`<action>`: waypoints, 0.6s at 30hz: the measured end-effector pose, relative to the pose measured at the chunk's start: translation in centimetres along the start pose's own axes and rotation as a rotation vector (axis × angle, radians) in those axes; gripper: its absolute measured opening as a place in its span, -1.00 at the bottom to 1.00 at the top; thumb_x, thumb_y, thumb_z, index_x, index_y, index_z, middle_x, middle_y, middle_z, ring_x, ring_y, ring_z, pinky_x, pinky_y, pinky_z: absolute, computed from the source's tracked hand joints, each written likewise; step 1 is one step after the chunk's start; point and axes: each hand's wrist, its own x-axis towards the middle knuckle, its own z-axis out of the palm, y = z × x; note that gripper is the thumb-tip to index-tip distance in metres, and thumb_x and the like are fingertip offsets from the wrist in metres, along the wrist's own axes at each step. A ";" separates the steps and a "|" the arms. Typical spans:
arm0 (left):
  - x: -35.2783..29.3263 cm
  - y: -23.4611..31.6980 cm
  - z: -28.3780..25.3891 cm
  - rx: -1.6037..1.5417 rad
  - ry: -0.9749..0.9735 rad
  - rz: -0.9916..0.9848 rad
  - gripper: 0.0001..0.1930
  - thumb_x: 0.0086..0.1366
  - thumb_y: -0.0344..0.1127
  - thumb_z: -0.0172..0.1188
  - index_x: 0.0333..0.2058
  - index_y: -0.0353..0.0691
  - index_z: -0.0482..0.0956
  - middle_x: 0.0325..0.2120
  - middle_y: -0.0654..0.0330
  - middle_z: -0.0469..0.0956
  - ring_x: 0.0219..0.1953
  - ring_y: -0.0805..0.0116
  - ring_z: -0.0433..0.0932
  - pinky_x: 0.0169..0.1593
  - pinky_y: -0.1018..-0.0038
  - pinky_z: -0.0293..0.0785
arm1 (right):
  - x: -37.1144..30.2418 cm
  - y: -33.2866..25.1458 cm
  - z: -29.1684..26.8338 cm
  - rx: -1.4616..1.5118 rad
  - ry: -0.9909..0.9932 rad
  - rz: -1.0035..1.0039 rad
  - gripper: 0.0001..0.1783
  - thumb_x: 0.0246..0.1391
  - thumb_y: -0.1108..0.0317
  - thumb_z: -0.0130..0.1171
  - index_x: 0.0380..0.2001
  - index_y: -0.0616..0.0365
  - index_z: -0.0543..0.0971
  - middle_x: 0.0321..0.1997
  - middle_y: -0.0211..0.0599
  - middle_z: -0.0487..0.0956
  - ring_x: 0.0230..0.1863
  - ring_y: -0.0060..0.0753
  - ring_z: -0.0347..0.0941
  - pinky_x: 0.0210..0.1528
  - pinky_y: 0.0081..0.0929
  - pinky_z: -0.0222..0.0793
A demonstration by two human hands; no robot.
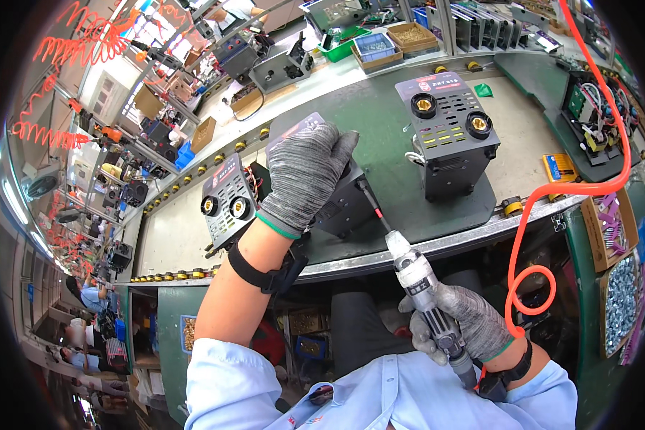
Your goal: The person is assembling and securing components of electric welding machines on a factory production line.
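The right hand grips a power screwdriver, angled so its bit reaches the dark box on the green board on the worktop. The left hand lies over the box's top, apparently bracing it; its fingertips are hidden, so I cannot tell whether they grip. The bit's tip is hard to make out.

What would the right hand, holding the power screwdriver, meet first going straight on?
Likely the dark boxy unit under the left hand, met by the screwdriver bit; whether they touch now is unclear.
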 end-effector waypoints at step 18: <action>-0.2 -0.4 -0.6 -0.034 -0.201 -0.049 -0.58 0.44 0.07 0.11 -0.35 -0.19 0.66 -0.52 -0.02 0.66 -0.40 -0.02 0.71 -0.32 0.05 0.64 | 1.2 1.8 -1.7 0.284 -0.201 -0.016 -0.13 0.32 -0.37 -0.01 0.20 0.31 0.45 -0.33 -0.04 0.61 -0.41 -0.09 0.47 -0.61 -0.32 0.41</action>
